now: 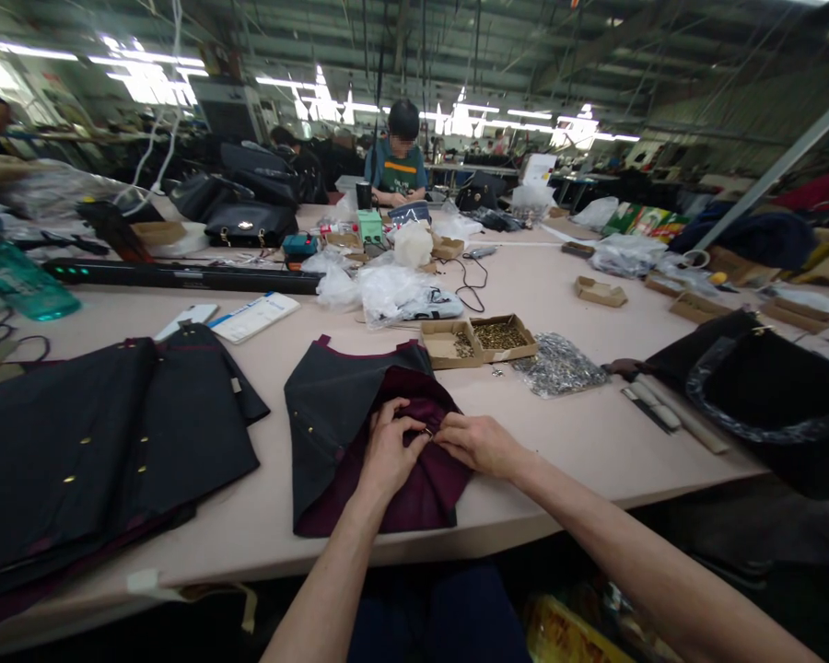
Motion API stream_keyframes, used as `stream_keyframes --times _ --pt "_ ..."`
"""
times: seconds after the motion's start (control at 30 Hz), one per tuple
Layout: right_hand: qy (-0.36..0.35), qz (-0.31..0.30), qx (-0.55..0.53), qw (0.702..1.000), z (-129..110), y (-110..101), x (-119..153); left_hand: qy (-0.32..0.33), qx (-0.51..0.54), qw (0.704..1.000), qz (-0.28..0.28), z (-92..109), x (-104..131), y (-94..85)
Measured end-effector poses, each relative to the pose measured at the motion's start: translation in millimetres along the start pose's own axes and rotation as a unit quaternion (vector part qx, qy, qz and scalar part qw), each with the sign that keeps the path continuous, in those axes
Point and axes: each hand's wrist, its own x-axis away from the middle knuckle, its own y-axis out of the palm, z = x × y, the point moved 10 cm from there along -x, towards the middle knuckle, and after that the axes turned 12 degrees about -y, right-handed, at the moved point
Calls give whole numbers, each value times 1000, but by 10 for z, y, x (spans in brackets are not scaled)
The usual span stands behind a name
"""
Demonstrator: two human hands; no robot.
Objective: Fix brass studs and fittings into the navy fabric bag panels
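Observation:
A dark bag piece [332, 387] with maroon lining [414, 497] lies in front of me, its mouth turned open toward me. Inside the opening, my left hand [392, 449] pinches the lining between thumb and fingers. My right hand [479, 444] is closed, its fingertips pressed together close to the left thumb. Between the two hands a small shiny metal piece [427, 433] shows at the lining. What the right fingertips grip is too small to make out.
Behind the bag stand cardboard trays of small brass parts [503, 337], beside a plastic bag of metal pieces [559, 364]. Stacked dark bag pieces [103, 451] lie left; a black bag [766, 405] lies right. A person [402, 166] sits across the table [525, 497].

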Motion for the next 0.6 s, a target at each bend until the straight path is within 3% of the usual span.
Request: stream_keyframes --times 0.13,0.27,0.43,0.6 --pt "-2 -11 -35 999 -22 -40 -21 3 9 1000 2 10 0 -14" --pt "65 -7 -113 991 123 -81 -128 0 13 1000 -2 9 1 -11" --pt "230 -128 -173 949 442 124 -219 6 5 1000 -4 20 17 -14" --pt "300 -204 -204 909 658 364 -333 14 -2 1000 -4 30 33 -8"
